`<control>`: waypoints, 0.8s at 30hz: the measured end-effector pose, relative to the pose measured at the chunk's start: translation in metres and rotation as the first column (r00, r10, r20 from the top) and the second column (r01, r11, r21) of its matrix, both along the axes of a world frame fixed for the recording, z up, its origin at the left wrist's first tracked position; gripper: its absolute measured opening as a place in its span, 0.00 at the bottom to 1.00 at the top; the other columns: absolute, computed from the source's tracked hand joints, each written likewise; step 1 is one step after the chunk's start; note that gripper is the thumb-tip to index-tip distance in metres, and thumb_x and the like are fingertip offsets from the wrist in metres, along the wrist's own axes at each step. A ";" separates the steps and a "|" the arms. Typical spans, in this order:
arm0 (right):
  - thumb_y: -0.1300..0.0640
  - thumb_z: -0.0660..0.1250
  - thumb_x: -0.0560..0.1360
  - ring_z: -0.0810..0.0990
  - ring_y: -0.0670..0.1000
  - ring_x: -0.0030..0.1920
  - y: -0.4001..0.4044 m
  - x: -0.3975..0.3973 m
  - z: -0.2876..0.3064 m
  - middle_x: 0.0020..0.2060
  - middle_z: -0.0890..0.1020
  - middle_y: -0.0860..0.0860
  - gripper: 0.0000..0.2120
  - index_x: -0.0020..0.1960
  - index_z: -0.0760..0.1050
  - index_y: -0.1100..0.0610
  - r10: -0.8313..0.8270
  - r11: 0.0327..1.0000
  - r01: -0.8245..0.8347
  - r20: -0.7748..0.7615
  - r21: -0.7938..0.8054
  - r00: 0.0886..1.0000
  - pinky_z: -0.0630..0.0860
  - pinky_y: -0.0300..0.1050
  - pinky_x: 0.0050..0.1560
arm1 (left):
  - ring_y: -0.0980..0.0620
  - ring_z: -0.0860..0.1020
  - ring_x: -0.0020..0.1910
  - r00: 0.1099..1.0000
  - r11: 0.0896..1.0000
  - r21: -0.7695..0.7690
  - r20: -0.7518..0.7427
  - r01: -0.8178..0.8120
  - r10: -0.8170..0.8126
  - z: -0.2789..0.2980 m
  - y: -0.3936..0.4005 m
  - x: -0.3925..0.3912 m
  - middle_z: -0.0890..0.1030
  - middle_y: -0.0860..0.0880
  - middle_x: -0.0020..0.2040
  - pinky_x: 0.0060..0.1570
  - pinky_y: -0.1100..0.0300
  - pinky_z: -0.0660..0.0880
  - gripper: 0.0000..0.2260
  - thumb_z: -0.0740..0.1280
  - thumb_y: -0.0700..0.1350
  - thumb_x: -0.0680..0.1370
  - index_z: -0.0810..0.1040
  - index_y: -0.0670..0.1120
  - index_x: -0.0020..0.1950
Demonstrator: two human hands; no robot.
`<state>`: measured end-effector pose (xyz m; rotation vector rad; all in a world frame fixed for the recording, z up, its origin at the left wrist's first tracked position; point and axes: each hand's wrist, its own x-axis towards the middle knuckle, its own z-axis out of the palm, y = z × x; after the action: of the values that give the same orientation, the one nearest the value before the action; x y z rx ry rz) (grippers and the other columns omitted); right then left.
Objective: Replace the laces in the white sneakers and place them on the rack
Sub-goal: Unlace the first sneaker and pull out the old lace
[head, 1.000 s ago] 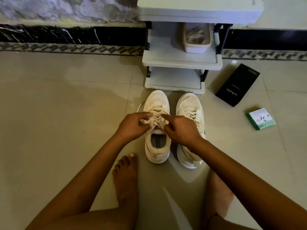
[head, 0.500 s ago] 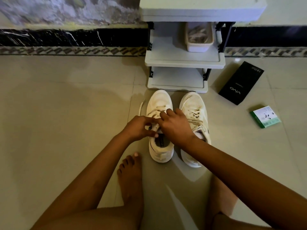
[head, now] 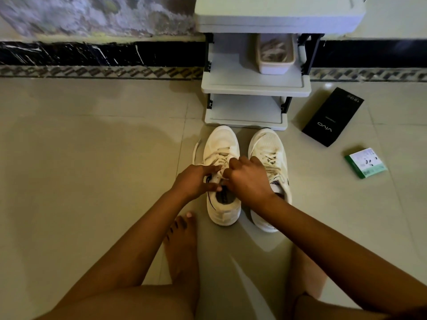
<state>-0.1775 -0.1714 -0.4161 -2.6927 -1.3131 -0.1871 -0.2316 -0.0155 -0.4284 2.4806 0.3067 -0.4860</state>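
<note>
Our left hand point(head: 196, 180) and right hand point(head: 248, 179) pinch the laces point(head: 219, 161) of the left sneaker point(head: 222, 174), toe pointing away toward the rack point(head: 254, 88).

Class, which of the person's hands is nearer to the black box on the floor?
The right hand. It sits over the sneakers' laces, on the side toward the black box; the left hand is beside it, farther away.

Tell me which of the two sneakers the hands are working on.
The left sneaker: both hands grip its laces. The right sneaker lies untouched beside it.
</note>
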 end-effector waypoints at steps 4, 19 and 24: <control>0.55 0.76 0.66 0.77 0.52 0.39 0.005 0.001 0.008 0.37 0.80 0.52 0.05 0.39 0.82 0.56 -0.155 0.961 0.236 -0.424 0.144 0.892 0.72 0.44 0.39 | 0.45 0.73 0.64 0.996 0.998 0.064 0.086 0.017 -0.023 -0.001 -0.004 -0.007 0.75 0.46 0.67 0.60 0.56 0.68 0.28 0.71 0.55 0.72 0.69 0.51 0.71; 0.48 0.81 0.52 0.76 0.50 0.27 0.004 0.001 0.008 0.25 0.78 0.47 0.12 0.26 0.79 0.50 0.034 0.994 -0.032 0.009 -0.109 0.999 0.68 0.37 0.31 | 0.46 0.70 0.67 0.999 0.999 -0.025 0.049 0.019 -0.018 0.000 -0.013 -0.005 0.71 0.46 0.70 0.60 0.57 0.68 0.28 0.68 0.50 0.76 0.63 0.49 0.74; 0.53 0.77 0.61 0.77 0.53 0.31 -0.001 -0.002 0.008 0.31 0.79 0.51 0.08 0.33 0.81 0.56 -0.002 0.994 0.028 -0.233 0.109 0.972 0.71 0.42 0.34 | 0.45 0.72 0.65 0.999 1.000 -0.020 0.042 -0.003 0.003 -0.001 -0.011 -0.008 0.72 0.45 0.69 0.57 0.57 0.69 0.30 0.68 0.51 0.76 0.62 0.48 0.75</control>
<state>-0.1796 -0.1725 -0.4082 -2.5399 -1.1766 0.0519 -0.2393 -0.0268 -0.4297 2.4674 0.2875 -0.4332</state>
